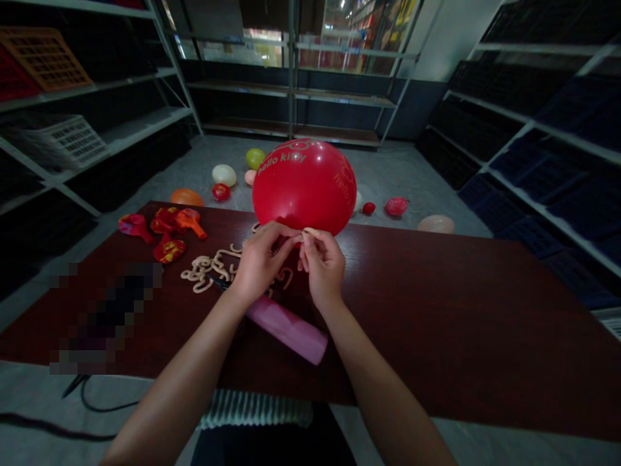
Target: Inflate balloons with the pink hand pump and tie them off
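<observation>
— Red balloon (303, 184), where is it?
— Both hands pinch its neck: left hand (259, 262), right hand (323, 265), fingers closed, above dark table (436, 310). Pale writing reads "hello kitty". Pink tube (291, 330) lies beneath the wrists.

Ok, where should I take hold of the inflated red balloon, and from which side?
By its neck, at the underside nearest the camera, coming from below. The red balloon is round, taut and too wide to pinch; the left hand and right hand pinch there.
</observation>
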The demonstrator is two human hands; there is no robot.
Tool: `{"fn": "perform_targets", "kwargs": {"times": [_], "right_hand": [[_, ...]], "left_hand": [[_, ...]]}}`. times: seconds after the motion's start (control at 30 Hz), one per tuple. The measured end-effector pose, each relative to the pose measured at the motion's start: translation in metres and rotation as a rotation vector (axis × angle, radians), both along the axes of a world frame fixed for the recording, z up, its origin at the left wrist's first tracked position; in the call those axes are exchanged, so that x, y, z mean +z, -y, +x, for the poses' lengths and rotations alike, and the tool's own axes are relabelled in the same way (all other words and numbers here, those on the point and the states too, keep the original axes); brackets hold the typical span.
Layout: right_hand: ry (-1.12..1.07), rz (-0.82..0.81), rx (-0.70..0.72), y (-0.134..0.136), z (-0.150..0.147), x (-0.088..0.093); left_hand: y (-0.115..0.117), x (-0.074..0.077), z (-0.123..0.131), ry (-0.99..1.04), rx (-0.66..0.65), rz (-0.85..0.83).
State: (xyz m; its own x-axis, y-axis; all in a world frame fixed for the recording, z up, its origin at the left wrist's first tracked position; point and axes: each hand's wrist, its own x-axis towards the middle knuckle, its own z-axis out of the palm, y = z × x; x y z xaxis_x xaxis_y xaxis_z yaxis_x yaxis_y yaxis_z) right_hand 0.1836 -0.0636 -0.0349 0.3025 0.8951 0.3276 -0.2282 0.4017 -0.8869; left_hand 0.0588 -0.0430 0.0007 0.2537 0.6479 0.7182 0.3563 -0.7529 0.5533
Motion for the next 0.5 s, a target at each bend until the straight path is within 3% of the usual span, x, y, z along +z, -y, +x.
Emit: {"fn": "perform_targets", "kwargs": {"times": [0.27, 0.5], "right_hand": [[0.235, -0.009, -0.122, 0.002, 0.001, -0.008], [0.53, 0.108, -0.325, 0.001, 0.005, -0.015]], "left_hand": [[0.0, -0.001, 0.001, -0.096, 0.049, 0.092], [0.0, 0.003, -0.005, -0.284, 0.011, 0.011]]}}
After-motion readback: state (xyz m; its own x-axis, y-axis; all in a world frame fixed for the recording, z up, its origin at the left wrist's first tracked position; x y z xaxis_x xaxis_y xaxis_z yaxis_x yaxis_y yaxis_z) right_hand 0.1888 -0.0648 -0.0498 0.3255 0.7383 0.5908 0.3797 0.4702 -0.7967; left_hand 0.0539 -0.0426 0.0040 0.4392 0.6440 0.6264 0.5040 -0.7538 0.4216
